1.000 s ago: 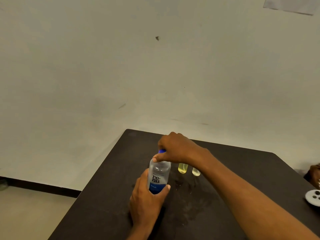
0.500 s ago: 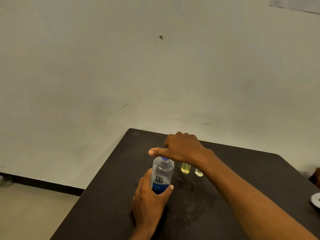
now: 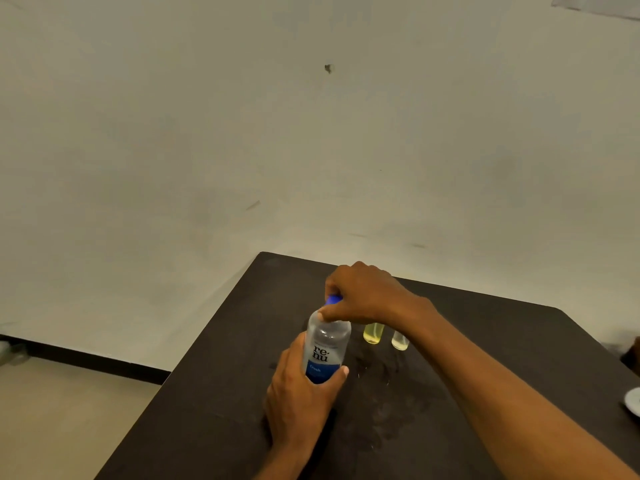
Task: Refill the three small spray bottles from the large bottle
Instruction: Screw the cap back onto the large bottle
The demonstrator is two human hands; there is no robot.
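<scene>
The large clear bottle (image 3: 325,348) with a blue label stands upright on the dark table (image 3: 485,341). My left hand (image 3: 298,400) is wrapped around its lower part. My right hand (image 3: 363,296) pinches its blue cap (image 3: 333,299) from above. Behind the bottle, under my right wrist, stand two small bottles: one with yellow liquid (image 3: 373,334) and a paler one (image 3: 400,340). Their tops are hidden by my arm. A third small bottle is not visible.
A white round object (image 3: 633,401) lies at the table's right edge, and something dark (image 3: 632,355) shows just beyond it. The table's left edge drops to a beige floor (image 3: 69,410); a pale wall stands behind.
My right hand, which had lifted with the thumb stretched out off the cap half a second ago, has closed on the blue cap again. The left hand keeps its hold on the bottle.
</scene>
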